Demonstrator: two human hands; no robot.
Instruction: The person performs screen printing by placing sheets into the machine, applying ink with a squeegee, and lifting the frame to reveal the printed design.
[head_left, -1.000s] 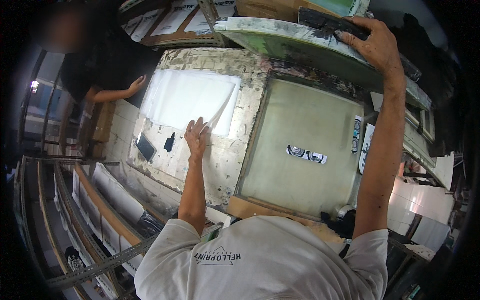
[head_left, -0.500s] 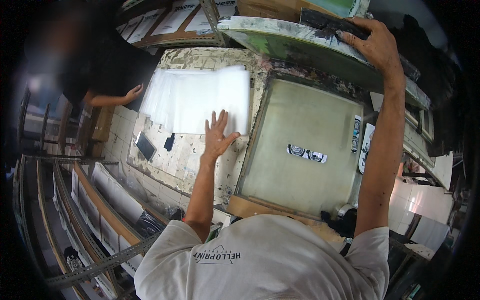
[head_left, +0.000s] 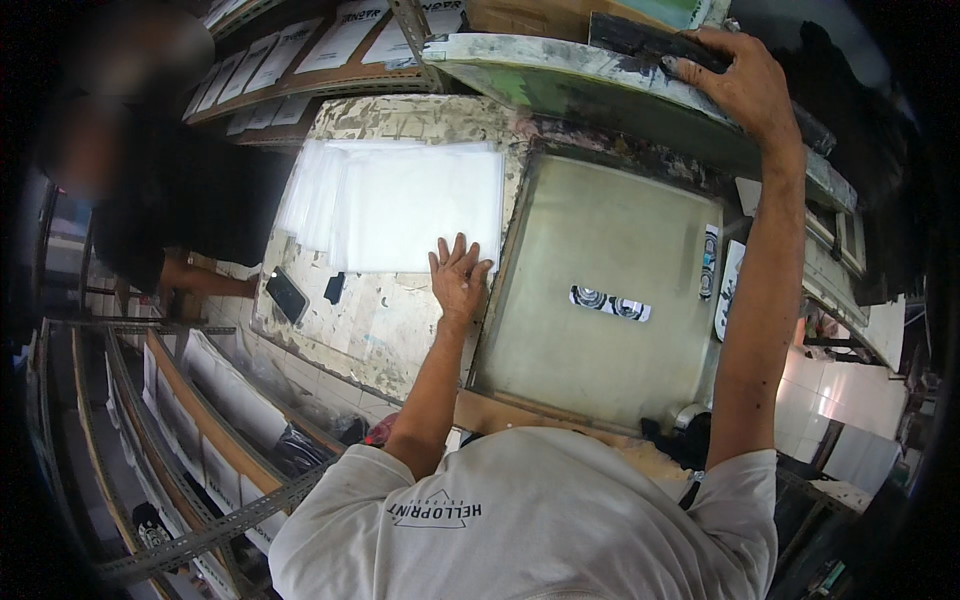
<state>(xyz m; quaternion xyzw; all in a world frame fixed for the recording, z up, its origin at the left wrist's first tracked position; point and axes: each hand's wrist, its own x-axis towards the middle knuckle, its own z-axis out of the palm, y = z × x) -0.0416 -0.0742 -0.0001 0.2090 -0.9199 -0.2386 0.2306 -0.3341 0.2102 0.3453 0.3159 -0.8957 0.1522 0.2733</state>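
Note:
My left hand point(head_left: 460, 278) lies with fingers apart on the lower right corner of a stack of thin white sheets point(head_left: 415, 200). The sheets sit fanned out toward the left on a paint-spotted table point(head_left: 385, 310). Up at the far right, my right hand point(head_left: 750, 80) is closed around a long, dark, ink-stained squeegee point(head_left: 640, 42). This squeegee lies along the upper edge of a raised printing screen frame point(head_left: 540, 52), smeared with white and green. Part of its length is hidden behind my hand.
Right of the sheets is a greenish-grey printing board point(head_left: 600, 230) bearing a patterned strip point(head_left: 610, 303). A phone point(head_left: 288, 295) and a small black piece point(head_left: 335, 288) rest at the table's left. Racks point(head_left: 230, 420) stand lower left; a person in black point(head_left: 190, 200) is behind them.
My left hand has shifted right to the stack's corner, and the upper sheet's curled right edge now lies flat. The other person's hand has dropped lower. My right hand keeps its grip.

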